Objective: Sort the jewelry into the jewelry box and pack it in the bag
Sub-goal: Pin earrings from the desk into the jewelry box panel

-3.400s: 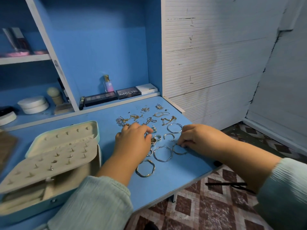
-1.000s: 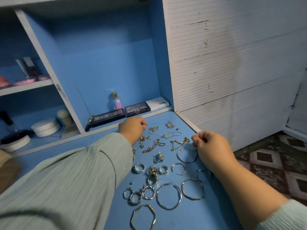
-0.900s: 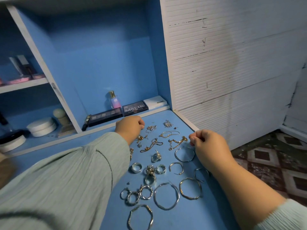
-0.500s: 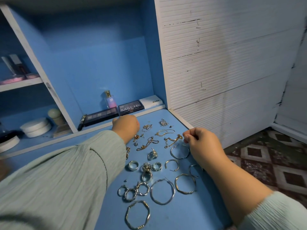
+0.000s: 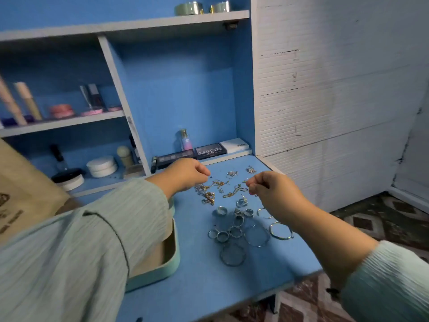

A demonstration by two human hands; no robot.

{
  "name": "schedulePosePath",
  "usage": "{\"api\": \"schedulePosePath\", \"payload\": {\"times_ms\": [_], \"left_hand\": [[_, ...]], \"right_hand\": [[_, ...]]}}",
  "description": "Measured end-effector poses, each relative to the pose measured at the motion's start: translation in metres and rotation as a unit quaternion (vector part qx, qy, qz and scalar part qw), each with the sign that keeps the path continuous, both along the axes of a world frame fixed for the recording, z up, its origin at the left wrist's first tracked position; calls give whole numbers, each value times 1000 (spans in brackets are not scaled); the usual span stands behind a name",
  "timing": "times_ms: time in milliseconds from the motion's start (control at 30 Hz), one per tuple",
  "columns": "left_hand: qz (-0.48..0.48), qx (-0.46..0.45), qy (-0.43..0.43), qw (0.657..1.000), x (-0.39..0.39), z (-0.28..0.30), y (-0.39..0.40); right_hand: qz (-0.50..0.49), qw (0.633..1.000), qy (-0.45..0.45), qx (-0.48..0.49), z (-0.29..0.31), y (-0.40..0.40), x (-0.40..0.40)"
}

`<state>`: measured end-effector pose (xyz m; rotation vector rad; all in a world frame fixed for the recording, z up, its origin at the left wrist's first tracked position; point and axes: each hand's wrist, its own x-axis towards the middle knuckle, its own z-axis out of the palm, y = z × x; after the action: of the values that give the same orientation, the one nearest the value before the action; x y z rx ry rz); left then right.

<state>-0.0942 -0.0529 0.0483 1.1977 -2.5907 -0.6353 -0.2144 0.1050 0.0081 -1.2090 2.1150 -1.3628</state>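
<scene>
Loose jewelry lies on the blue tabletop (image 5: 204,287): gold chains (image 5: 209,196) at the back, silver rings (image 5: 222,210) in the middle, hoops (image 5: 256,235) and a bangle (image 5: 232,254) nearer me. My left hand (image 5: 185,175) hovers over the chains with fingertips pinched on something tiny. My right hand (image 5: 270,192) hovers beside it, pinching a thin gold piece at its fingertips. My left sleeve hides most of the mint jewelry box (image 5: 173,259). A brown paper bag (image 5: 23,194) stands at the far left.
Makeup palettes (image 5: 210,151), a small perfume bottle (image 5: 185,140) and white jars (image 5: 102,166) line the shelf behind the jewelry. A white ribbed panel (image 5: 325,112) closes the right side. The tabletop ends at the front right above a patterned floor (image 5: 383,219).
Both hands have lifted off the tabletop and drawn closer together, fingertips pinched. The view has pulled back, so the box rim and the bag now show.
</scene>
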Motion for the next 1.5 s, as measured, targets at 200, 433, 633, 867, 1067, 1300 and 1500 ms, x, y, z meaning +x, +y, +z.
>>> {"api": "schedulePosePath", "payload": {"times_ms": [200, 433, 633, 867, 1067, 1300, 1500], "left_hand": [[-29, 0, -43, 999, 61, 17, 23], [-5, -22, 3, 1000, 137, 29, 29], [28, -17, 70, 997, 190, 18, 24], [99, 41, 185, 977, 222, -5, 13], [146, 84, 270, 948, 229, -24, 5], [164, 110, 331, 923, 220, -33, -13], [192, 161, 406, 879, 207, -37, -29]], "right_hand": [[84, 996, -4, 27, 14, 4, 67], [166, 985, -53, -2, 10, 5, 142], [120, 986, -103, -43, -5, -4, 178], [59, 995, -27, -72, -8, -6, 193], [70, 990, 22, -119, 1, -17, 199], [88, 972, 136, -168, 9, -55, 192], [93, 966, 155, -184, 8, -85, 179]]}}
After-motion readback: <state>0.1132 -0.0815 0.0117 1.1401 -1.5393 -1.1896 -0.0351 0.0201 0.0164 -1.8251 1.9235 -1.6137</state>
